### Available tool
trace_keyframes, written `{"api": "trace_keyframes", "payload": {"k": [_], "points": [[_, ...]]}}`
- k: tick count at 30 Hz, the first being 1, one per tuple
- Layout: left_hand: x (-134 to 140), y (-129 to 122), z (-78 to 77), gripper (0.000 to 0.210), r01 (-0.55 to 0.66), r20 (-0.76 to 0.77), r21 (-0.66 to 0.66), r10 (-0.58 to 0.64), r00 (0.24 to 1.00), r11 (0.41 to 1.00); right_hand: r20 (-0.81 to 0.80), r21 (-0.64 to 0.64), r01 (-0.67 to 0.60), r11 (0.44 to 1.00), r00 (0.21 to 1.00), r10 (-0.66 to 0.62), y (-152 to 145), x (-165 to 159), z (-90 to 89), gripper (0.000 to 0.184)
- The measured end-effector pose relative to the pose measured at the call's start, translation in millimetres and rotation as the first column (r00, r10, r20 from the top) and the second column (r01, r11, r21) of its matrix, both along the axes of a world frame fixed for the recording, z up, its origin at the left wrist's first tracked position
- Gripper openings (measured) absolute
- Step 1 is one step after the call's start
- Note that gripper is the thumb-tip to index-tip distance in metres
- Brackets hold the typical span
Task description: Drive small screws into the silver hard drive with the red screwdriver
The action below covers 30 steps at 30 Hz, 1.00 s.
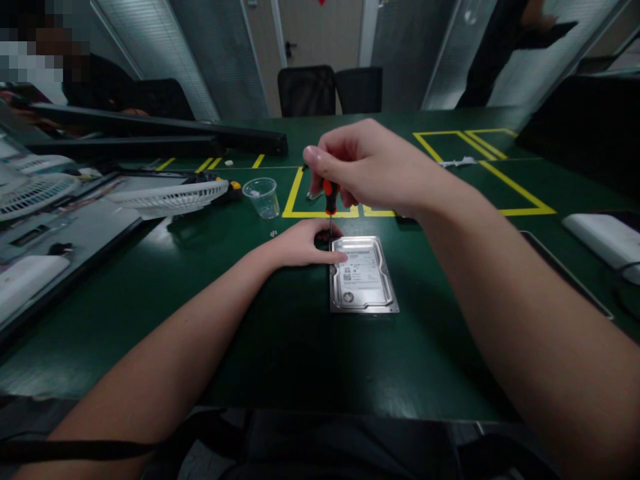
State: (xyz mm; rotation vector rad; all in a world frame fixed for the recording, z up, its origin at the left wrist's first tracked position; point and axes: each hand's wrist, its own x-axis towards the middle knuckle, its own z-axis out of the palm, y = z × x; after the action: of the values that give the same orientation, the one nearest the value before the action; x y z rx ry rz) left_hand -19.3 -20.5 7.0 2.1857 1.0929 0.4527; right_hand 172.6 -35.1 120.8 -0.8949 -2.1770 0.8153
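Observation:
A silver hard drive lies flat on the green table, its printed label facing up. My left hand grips its far left corner, with the thumb laid across the top and the other fingers curled at the far edge. Above that corner my right hand is closed round the handle of a red and black screwdriver. The screwdriver stands upright, its shaft pointing down at the drive's corner. My left hand partly hides the spot where the tip meets, so I cannot see a screw there.
Left of the drive stand a clear plastic cup and some tiny pieces. A white fan grille and a large flat panel fill the left side. At right lies a white box-like device. Two people are beyond the table.

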Motion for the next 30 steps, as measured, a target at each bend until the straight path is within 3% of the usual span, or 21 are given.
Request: {"api": "trace_keyframes", "payload": {"k": [9, 15, 27, 30], "points": [[-2.2, 2.9, -4.5, 0.064, 0.003, 0.008, 0.002, -0.003, 1.000, 1.000, -0.014, -0.044, -0.013, 0.999, 1.000, 0.012, 6.5, 1.0, -3.0, 0.043], [-1.9, 2.4, -2.9, 0.063, 0.001, -0.009, -0.002, -0.001, 1.000, 1.000, 0.006, 0.007, 0.030, 1.000, 1.000, -0.030, 5.4, 1.5, -2.0, 0.035], [-1.6, 2.7, -4.0, 0.059, 0.013, 0.002, 0.019, -0.013, 1.000, 1.000, 0.015, 0.009, 0.131, 0.991, 0.991, -0.131, -0.5, 4.8, 0.4, 0.038], [-1.9, 3.3, -4.8, 0.060, 0.015, 0.011, 0.029, -0.015, 1.000, 0.999, 0.002, 0.006, 0.140, 0.990, 0.990, -0.140, 0.0, 3.4, 0.1, 0.030]]}}
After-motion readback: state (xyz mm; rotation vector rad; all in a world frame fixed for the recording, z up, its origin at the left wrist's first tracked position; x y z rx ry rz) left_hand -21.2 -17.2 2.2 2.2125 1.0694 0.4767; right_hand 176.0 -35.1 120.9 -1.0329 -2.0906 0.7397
